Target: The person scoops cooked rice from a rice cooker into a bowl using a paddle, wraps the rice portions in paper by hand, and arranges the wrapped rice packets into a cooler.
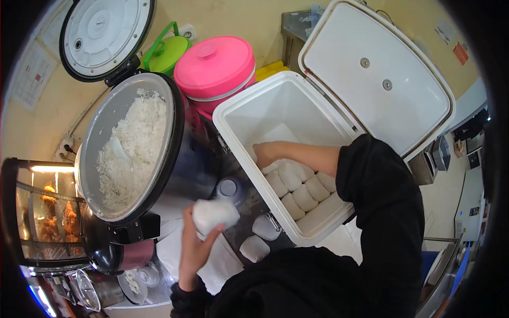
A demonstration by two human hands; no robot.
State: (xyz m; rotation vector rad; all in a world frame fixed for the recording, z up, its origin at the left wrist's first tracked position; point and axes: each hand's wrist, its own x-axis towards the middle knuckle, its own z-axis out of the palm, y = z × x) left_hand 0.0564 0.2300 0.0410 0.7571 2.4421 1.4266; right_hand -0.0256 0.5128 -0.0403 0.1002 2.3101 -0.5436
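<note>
A white wrapped bundle (214, 216) is gripped in my left hand (197, 245), between thumb and fingers, above the counter. My right hand (265, 153) reaches down inside the white cooler box (238, 124); its fingers are mostly hidden, so what they hold, if anything, cannot be made out. Rows of white wrapped bundles (304, 197) lie in the box beside and below my right forearm. Two more bundles (254, 248) rest on the dark counter between my left hand and the box. Left of the box stands an open rice cooker (172, 100) with white rice (135, 143) and a scoop (121, 150) inside.
The cooler's raised lid (408, 95) leans at the right. A pink container (214, 63) and a green one (167, 53) stand behind the cooker. White paper sheets (222, 265) lie under my left hand. A lit display case (50, 212) with fried food is at the left.
</note>
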